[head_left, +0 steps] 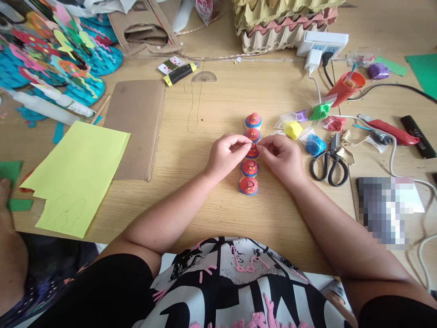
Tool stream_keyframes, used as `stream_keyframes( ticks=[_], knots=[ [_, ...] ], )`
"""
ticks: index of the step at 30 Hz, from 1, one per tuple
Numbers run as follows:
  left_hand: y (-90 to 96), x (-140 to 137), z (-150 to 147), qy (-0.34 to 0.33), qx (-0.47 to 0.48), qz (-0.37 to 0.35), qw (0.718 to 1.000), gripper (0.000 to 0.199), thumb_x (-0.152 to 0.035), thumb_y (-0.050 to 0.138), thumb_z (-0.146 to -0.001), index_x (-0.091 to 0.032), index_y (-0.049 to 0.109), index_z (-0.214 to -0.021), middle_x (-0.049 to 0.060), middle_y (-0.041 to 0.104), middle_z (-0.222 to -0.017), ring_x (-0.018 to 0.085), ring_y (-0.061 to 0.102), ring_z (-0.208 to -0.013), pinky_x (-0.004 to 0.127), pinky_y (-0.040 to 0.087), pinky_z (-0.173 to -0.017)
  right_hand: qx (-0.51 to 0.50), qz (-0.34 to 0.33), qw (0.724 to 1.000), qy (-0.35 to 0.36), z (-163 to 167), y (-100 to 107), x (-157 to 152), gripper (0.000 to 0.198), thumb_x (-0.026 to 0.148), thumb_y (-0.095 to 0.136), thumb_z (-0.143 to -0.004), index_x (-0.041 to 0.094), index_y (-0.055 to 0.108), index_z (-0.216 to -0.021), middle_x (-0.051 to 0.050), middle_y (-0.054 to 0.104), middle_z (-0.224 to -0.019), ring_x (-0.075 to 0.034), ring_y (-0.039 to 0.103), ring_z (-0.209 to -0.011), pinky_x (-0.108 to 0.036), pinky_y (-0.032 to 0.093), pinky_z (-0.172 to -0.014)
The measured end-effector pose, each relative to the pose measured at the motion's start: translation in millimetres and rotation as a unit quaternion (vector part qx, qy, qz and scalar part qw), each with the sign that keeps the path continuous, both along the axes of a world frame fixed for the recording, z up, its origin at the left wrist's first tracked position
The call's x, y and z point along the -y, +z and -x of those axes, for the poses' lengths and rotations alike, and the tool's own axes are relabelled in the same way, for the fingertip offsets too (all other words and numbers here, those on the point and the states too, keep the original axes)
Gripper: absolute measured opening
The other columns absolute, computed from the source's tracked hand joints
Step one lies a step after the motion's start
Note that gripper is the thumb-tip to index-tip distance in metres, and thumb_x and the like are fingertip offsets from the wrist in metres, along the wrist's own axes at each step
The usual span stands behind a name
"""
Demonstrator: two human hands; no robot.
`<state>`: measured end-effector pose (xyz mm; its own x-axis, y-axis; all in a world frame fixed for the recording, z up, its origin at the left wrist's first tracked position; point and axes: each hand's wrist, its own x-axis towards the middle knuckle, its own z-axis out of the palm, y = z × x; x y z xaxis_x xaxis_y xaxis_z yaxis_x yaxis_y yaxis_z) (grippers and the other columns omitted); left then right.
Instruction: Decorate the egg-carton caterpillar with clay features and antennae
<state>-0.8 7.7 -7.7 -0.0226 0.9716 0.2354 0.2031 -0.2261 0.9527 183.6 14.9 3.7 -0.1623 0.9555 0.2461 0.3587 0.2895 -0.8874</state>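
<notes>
A column of several small domes, red on top with blue rims and yellow smiling faces, runs up the middle of the table. Over the middle dome, my left hand and my right hand meet with thumb and forefinger pinched. A tiny dark bit shows between the fingertips; what it is I cannot make out. Black curved lines mark the nearest dome and the dome behind it. The second-farthest dome is partly covered by my left fingertips. The farthest dome has no black line visible.
Black-handled scissors and bagged clay, including a blue lump, lie right of my hands. An orange cup and power strip stand behind. Left are cardboard, yellow paper and another person's arm.
</notes>
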Motion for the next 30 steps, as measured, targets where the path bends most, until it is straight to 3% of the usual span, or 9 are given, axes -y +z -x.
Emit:
stream_keyframes(
  ticks=[11,30],
  knots=[
    [-1.5,-1.3,-0.1,0.002,-0.013,-0.014,1.000,0.007,-0.020,0.072,-0.087,-0.018,0.078,-0.087,0.004,0.080,-0.092,0.014,0.072,-0.083,0.025,0.058,-0.077,0.051,-0.052,0.997,0.017,-2.1,1.0,-1.5,0.008,0.019,0.072,-0.090,0.021,0.078,-0.094,-0.001,0.066,-0.076,-0.013,0.053,-0.062,-0.029,0.045,-0.061],
    [-6.2,-2.3,0.7,-0.002,-0.037,-0.052,0.998,0.009,-0.015,0.071,-0.089,-0.018,0.079,-0.091,0.004,0.081,-0.095,0.013,0.074,-0.085,0.024,0.059,-0.077,0.033,-0.047,0.998,0.027,-2.3,-2.9,-3.5,0.007,0.025,0.072,-0.091,0.021,0.077,-0.093,-0.002,0.070,-0.076,-0.014,0.057,-0.063,-0.030,0.044,-0.058]
  ],
)
